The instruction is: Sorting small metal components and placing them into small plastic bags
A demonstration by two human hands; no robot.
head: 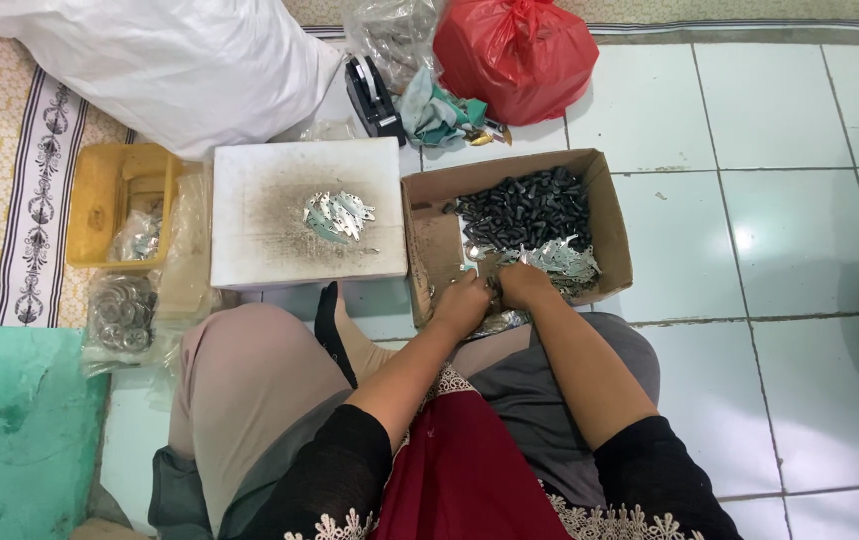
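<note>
Both hands, the left hand [462,300] and the right hand [524,285], were curled together at the near edge of a cardboard box [618,225] on the tiled floor [790,300], pinching small silver metal pieces [558,262] beside black caps [525,208].

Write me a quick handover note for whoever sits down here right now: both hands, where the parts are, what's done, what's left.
Left hand and right hand: both at the near edge of the cardboard box, fingers closed among small parts; exactly what each grips is hidden.
Parts: black caps piled at the box's far side, silver metal pieces nearer the hands.
Done: a small pile of silver pieces lies on the white block.
Left: most caps and silver pieces remain in the box.
</note>
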